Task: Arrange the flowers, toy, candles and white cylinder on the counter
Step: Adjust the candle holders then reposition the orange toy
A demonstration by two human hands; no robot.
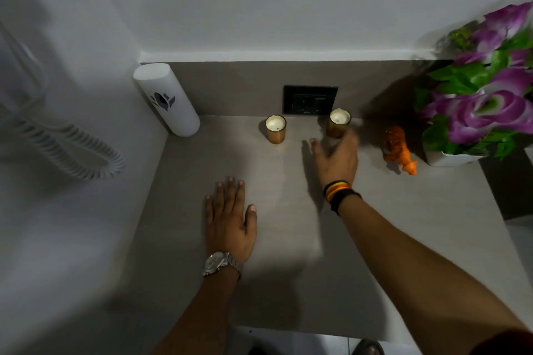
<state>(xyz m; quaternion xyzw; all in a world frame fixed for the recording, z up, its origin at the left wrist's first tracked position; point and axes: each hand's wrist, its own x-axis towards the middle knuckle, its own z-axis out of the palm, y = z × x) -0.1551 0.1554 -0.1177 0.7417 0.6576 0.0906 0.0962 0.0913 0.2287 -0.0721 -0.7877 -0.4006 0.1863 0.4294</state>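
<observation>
Left hand: your left hand [230, 219] lies flat, fingers spread, palm down on the grey counter [288, 282], lower centre, holding nothing.
Right hand: your right hand [337, 158] is blurred at the right amber glass candle [339, 122]; grip cannot be told.
Other candle: left amber glass candle [276, 129], centre, standing free.
White cylinder [167, 99]: upper left corner, upright.
Orange toy animal [399, 150]: right, beside the purple flowers in a white pot [484, 89].

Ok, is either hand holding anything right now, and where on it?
The right hand is at the lower body of the right candle, but blur hides whether the fingers are closed on it. The left hand lies flat on the counter, holding nothing.
</observation>
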